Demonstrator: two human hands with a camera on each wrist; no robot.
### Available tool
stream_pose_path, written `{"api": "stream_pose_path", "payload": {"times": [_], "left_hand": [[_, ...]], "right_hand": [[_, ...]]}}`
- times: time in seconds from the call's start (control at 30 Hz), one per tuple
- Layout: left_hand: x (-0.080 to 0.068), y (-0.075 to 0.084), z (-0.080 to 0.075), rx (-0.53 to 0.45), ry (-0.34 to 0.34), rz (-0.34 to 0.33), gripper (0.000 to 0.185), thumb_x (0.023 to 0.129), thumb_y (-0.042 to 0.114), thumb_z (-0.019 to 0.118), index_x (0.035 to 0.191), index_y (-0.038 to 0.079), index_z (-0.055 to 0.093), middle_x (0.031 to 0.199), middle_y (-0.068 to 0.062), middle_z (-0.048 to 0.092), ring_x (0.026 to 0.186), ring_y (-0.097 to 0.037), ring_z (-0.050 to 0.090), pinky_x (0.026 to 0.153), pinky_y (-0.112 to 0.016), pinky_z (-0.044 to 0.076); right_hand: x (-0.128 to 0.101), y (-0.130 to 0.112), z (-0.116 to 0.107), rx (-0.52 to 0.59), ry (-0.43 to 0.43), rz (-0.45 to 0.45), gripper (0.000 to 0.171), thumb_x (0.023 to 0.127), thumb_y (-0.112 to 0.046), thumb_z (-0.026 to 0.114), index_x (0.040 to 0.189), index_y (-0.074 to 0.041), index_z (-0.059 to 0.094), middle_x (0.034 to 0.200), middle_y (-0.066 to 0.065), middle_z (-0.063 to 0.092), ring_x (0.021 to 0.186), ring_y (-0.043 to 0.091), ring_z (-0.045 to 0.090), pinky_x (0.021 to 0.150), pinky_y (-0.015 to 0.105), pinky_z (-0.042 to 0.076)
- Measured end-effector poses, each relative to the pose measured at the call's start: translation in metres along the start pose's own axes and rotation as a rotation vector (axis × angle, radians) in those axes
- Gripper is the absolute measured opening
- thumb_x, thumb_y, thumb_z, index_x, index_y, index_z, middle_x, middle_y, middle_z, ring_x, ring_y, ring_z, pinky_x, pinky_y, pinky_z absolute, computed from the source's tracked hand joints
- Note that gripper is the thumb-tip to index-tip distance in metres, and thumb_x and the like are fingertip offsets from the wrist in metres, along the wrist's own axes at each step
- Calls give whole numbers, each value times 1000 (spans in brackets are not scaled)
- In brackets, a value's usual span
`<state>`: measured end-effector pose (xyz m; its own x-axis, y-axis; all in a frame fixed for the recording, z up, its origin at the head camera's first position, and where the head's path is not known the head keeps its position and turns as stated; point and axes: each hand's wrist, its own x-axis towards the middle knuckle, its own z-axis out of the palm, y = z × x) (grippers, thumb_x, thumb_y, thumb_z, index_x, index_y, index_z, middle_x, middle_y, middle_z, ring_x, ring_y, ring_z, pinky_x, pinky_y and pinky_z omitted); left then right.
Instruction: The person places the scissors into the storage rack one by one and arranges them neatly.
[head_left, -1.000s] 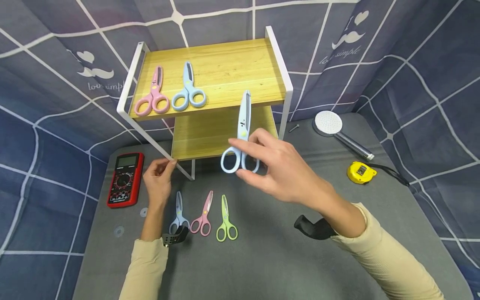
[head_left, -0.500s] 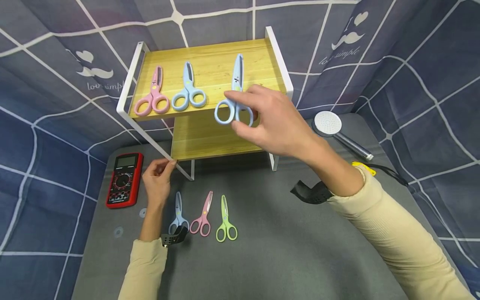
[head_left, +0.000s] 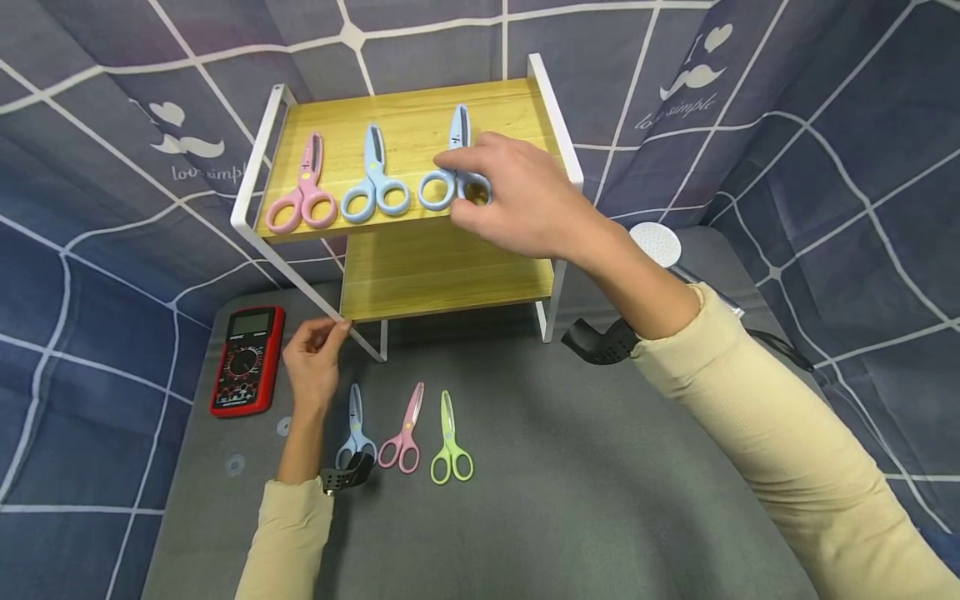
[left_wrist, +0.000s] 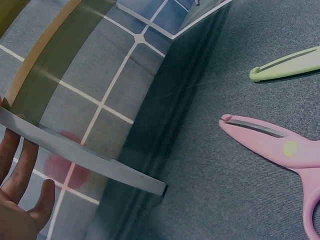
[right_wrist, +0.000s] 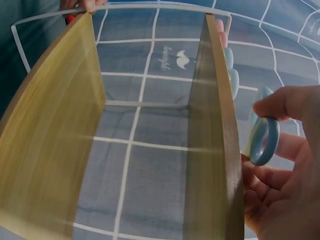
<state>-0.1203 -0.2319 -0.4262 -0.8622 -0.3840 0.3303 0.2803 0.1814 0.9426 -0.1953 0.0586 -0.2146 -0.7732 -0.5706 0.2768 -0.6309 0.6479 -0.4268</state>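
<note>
My right hand (head_left: 521,196) pinches a pair of light blue scissors (head_left: 459,129) by the handles, between thumb and fingers. Blades pointing away, these scissors are over the front right of the rack's upper wooden board (head_left: 510,108). In the right wrist view, their blue finger loop (right_wrist: 271,142) is just beside the board's front edge; whether they touch the wood is hidden. To their left on that board lie pink scissors (head_left: 306,196) and other blue scissors (head_left: 373,183). My left hand (head_left: 311,367) holds the white frame (left_wrist: 100,160) at the lower board's front left corner.
On the grey table lie blue scissors (head_left: 356,421), pink scissors (head_left: 405,433) and green scissors (head_left: 450,446). A red multimeter (head_left: 247,362) and clear discs (head_left: 235,464) are at the left. A shower head (head_left: 656,243) lies right, partly behind my right arm.
My right hand has carried the blue scissors up and away from me, then slightly left, to the upper board. The left hand stays at the frame.
</note>
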Motion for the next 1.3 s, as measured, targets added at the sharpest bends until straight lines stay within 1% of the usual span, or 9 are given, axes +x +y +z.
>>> {"api": "stream_pose_path", "payload": {"times": [0.13,0.27,0.37,0.5,0.6,0.83,1.03,1.13,1.3], "left_hand": [[1,-2,1,-26,4,11,17,88,-9,67,94,-22,57,79,9,67,69,-3,60,64,-17,46],[1,-3,2,-65,21,22,10,86,-13,66,90,-20,59,77,7,67,68,-3,60,63,-17,46],[1,-3,1,-74,22,21,9,86,-13,66,90,-19,60,78,6,67,68,-3,60,63,-17,45],[1,-2,1,-69,20,22,14,87,-11,66,92,-21,58,78,6,67,69,-4,60,64,-17,46],[1,-1,2,-88,21,19,9,86,-12,66,90,-19,60,78,4,67,69,-5,60,64,-18,46],[1,-5,1,-80,22,18,6,86,-14,65,90,-16,62,79,5,68,70,-5,61,65,-17,47],[5,-26,-3,-70,43,21,5,86,-11,68,91,-12,65,80,6,68,71,-5,61,65,-18,47],[3,-19,-1,-82,31,29,10,87,-11,68,91,-17,62,80,5,69,71,-5,62,65,-18,47],[1,-11,1,-99,31,16,9,86,-14,66,91,-18,61,79,5,69,70,-5,62,65,-18,48]], "right_hand": [[4,2,-1,8,-15,5,51,87,-18,57,137,-7,54,105,6,61,91,19,51,82,35,40],[5,2,0,19,-7,21,46,86,-15,58,131,-6,54,97,4,57,87,20,50,78,35,39],[6,3,1,18,10,26,44,86,-13,59,129,-5,55,101,5,59,89,20,52,79,35,40],[7,5,1,31,24,39,47,88,-13,59,134,-6,55,113,7,65,101,20,59,88,37,43],[8,7,2,49,28,43,47,89,-13,59,136,-6,55,117,9,67,105,21,61,90,37,43],[8,8,3,75,44,42,43,88,-12,62,131,-4,60,115,10,69,100,20,62,87,35,44],[3,7,6,68,76,17,38,89,-12,60,126,-3,63,103,6,68,76,16,58,73,31,42],[1,8,7,87,97,20,36,91,-15,65,125,-4,64,101,4,68,71,14,56,71,30,42],[1,6,10,89,105,45,41,92,-20,70,130,-7,62,102,2,67,70,15,53,71,30,40]]}}
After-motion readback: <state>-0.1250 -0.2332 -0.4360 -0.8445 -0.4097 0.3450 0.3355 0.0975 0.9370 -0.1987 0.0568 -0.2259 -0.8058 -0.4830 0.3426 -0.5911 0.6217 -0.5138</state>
